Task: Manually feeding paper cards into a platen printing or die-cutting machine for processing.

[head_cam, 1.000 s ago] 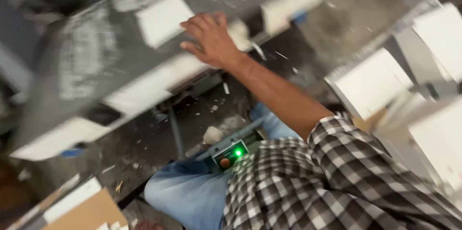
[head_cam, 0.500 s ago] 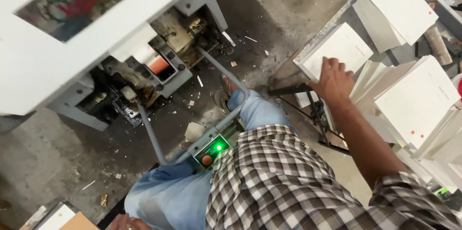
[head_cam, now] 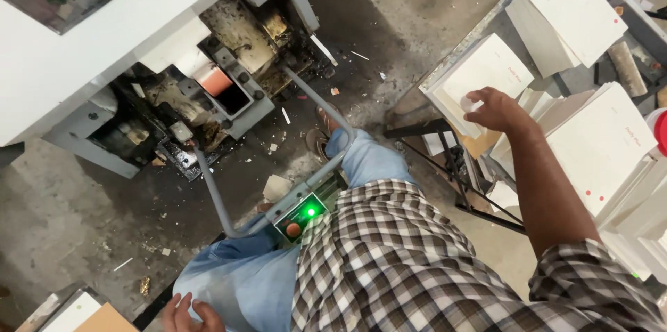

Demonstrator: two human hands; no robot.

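Nearest, we see our left hand (head_cam: 186,312), cut off by the frame edge, fingers loose on our blue trouser leg (head_cam: 240,283); beyond, one green-lit control box (head_cam: 304,215); farther, our right hand (head_cam: 492,108) pinching a white card from the stack (head_cam: 486,71) on the worktop (head_cam: 455,57).

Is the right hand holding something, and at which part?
The right hand rests on the white sheet stack at its near edge; a closed grip cannot be told.
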